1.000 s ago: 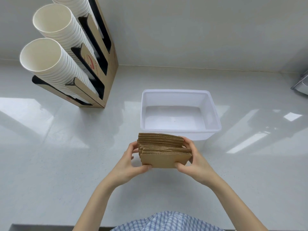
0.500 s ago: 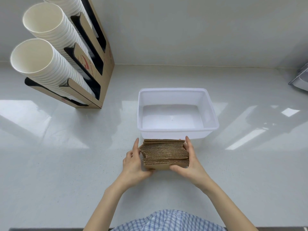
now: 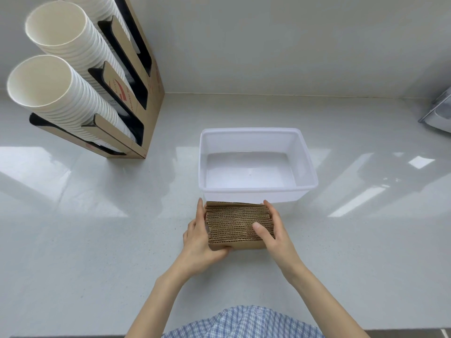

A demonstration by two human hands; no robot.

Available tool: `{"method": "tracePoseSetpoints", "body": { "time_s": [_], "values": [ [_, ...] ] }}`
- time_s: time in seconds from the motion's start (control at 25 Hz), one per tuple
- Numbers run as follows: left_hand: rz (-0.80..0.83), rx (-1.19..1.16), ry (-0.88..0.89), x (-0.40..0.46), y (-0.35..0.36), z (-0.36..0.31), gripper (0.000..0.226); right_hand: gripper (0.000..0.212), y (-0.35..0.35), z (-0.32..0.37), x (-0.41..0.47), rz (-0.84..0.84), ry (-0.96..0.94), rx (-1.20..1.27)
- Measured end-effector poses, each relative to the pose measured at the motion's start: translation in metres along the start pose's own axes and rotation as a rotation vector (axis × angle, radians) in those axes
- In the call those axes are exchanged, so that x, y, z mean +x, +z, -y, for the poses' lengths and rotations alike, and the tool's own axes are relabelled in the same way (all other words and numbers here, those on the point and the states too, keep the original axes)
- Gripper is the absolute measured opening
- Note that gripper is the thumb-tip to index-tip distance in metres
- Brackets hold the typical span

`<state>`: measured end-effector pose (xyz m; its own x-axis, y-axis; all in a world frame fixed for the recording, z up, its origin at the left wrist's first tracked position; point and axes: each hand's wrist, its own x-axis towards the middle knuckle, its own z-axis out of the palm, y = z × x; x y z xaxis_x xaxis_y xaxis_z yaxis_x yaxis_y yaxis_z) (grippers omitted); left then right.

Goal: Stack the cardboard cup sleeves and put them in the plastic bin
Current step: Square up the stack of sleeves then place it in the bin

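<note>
A pack of brown corrugated cardboard cup sleeves stands on edge on the white counter, pressed together into one neat block. My left hand presses its left end, with the thumb under the near face. My right hand clamps the right end, its thumb lying across the top edges. Just behind the pack sits the translucent white plastic bin, with nothing inside. The far sleeve almost touches the bin's near wall.
A cardboard dispenser rack with long stacks of white paper cups leans at the back left. A metal object shows at the right edge. The wall runs behind the bin. The counter's front edge is near my body.
The loose, uneven sleeves have been squared into a tight flush block. My right thumb has moved onto the top edges. The pack now sits lower, close against the bin.
</note>
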<state>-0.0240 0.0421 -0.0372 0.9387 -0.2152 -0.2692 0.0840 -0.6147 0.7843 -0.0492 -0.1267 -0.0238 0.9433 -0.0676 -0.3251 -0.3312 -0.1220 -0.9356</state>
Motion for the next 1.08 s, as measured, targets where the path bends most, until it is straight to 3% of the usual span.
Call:
{"method": "tracePoseSetpoints", "body": {
  "time_s": [0.36,0.64,0.84,1.08],
  "values": [
    [-0.026,-0.027,-0.004,0.002,0.001,0.004,0.114,0.062,-0.008,-0.009,0.001,0.021,0.021,-0.011],
    [-0.026,0.055,0.034,0.007,0.005,0.014,0.091,0.104,-0.020,-0.019,0.001,0.163,-0.006,-0.268],
    [-0.044,0.057,0.070,0.009,0.006,0.008,0.074,0.089,-0.016,-0.021,0.005,0.124,-0.054,-0.270],
    [-0.028,0.074,0.071,0.008,0.008,0.010,0.081,0.086,-0.015,-0.023,0.004,0.076,-0.068,-0.225]
  ]
}}
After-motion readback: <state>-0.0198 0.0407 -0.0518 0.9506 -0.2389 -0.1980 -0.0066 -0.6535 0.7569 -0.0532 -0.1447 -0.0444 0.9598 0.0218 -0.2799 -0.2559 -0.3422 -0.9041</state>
